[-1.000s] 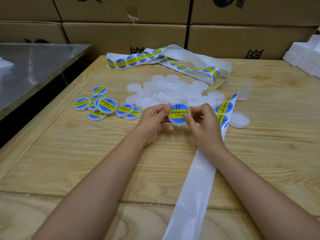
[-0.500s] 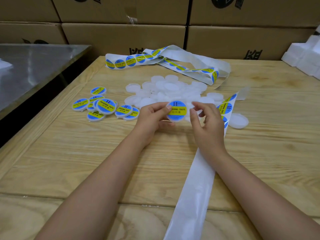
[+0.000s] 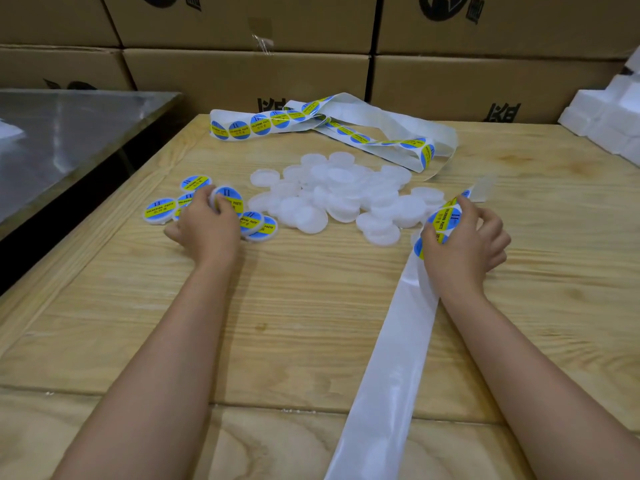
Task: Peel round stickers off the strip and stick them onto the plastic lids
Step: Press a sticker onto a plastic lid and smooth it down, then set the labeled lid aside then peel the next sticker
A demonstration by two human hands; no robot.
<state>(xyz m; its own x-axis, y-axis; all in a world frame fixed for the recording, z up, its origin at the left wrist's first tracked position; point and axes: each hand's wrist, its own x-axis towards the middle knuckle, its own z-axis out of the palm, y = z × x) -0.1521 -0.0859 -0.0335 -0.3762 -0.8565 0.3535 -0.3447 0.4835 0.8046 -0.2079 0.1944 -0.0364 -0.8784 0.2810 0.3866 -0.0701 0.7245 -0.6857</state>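
two hands: head view, both low over the worktop.
left hand: fingers curled round a stickered lid, at the pile of done lids on the left.
right hand: thumb and forefinger pinching the strip at a sticker; other fingers loosely curled.
plain lids: heaped between the hands.
strip: bare backing runs toward the camera; the far part lies looped near the boxes.

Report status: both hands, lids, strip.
Left hand holds labelled lid at finished pile. Right hand pinches sticker strip. Bare lids heaped between, nothing blocking.
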